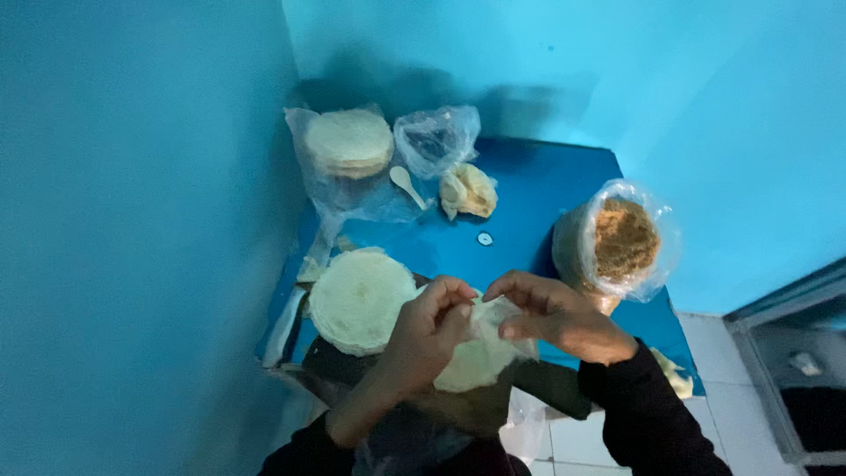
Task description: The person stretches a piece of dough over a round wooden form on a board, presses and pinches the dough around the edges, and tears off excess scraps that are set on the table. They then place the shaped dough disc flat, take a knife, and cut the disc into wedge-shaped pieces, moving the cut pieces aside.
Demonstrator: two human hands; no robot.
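Pinching a thin, pale round dough wrapper [480, 353] between them, the left hand [429, 339] and right hand [560, 316] each close their grip on its top edge, above the blue surface's [529, 189] near edge, beside a stack of round wrappers [359, 300]. Light, even fingertip pressure should spare it tearing.

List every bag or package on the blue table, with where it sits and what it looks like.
Clear plastic bag: back left corner, holds a stack of pale round wrappers.
Crumpled clear bag: back, just right of the first, looks nearly empty.
Open clear bag: right side, rounded, filled with brown crumbly filling.
No labels, signs or screens in view.
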